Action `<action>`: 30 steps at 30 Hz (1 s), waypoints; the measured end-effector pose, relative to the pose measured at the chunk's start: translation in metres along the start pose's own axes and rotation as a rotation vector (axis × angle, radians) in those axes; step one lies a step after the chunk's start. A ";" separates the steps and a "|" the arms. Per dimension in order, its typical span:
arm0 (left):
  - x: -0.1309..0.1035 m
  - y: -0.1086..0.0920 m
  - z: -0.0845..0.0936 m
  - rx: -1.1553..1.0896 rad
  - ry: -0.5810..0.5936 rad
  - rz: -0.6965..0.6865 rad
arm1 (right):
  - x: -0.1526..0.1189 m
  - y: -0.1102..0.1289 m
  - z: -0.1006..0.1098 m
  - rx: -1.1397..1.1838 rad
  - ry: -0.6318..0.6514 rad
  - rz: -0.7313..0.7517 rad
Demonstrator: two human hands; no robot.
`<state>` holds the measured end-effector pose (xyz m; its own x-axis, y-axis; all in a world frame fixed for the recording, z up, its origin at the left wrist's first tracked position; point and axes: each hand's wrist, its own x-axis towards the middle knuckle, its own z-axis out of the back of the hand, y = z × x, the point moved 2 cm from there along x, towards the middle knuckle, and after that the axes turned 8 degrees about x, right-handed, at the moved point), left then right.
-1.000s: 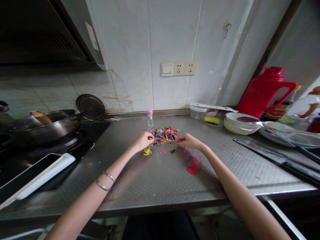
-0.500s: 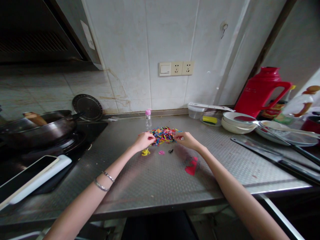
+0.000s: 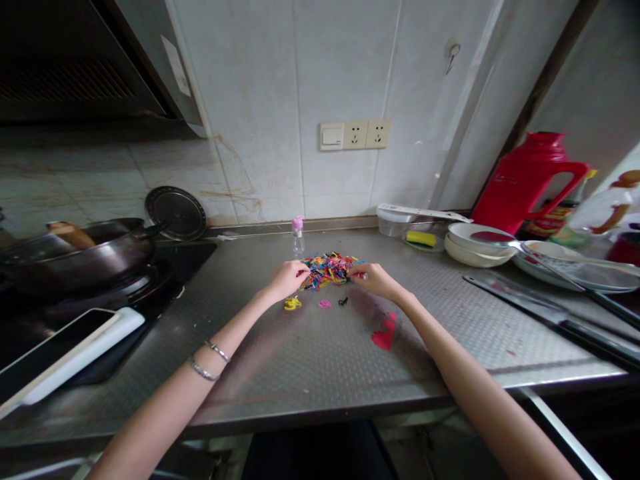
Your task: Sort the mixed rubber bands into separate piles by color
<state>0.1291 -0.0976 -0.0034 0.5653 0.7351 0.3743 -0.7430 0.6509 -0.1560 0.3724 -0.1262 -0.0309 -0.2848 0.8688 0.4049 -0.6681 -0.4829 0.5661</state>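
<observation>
A heap of small multicoloured rubber bands (image 3: 327,270) lies on the metal counter (image 3: 280,373). At its left edge is my left hand (image 3: 289,279), fingers pinched together; whatever they hold is too small to name. My right hand (image 3: 374,279) touches the heap's right edge, also with closed fingers, and their contents cannot be made out. In front of the heap sit three little groups: yellow bands (image 3: 293,303), pink bands (image 3: 325,304) and black bands (image 3: 343,302). Nearer to me, a clear bag with a red print (image 3: 384,333) lies flat beside my right forearm.
Behind the heap stands a small clear bottle with a pink top (image 3: 298,233). On the right are bowls (image 3: 475,253), a long knife (image 3: 515,300) and a red thermos (image 3: 525,180). A pan (image 3: 110,257) rests on the stove at left, near a phone-like slab (image 3: 65,353).
Both hands stay at the two edges of the heap with hardly any movement. The whole view has shifted very slightly.
</observation>
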 end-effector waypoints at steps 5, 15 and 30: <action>-0.006 -0.035 -0.011 -0.099 0.010 -0.123 | -0.004 -0.001 0.007 -0.139 0.025 -0.111; -0.018 -0.060 -0.029 -0.064 0.150 -0.202 | -0.006 0.000 0.009 -0.292 0.133 -0.148; -0.009 -0.041 -0.009 -0.168 0.008 -0.126 | -0.009 -0.001 0.010 -0.368 0.112 -0.182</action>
<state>0.1577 -0.1298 -0.0082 0.6534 0.6466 0.3936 -0.5964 0.7600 -0.2584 0.3827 -0.1348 -0.0284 -0.1983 0.9527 0.2303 -0.9097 -0.2664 0.3187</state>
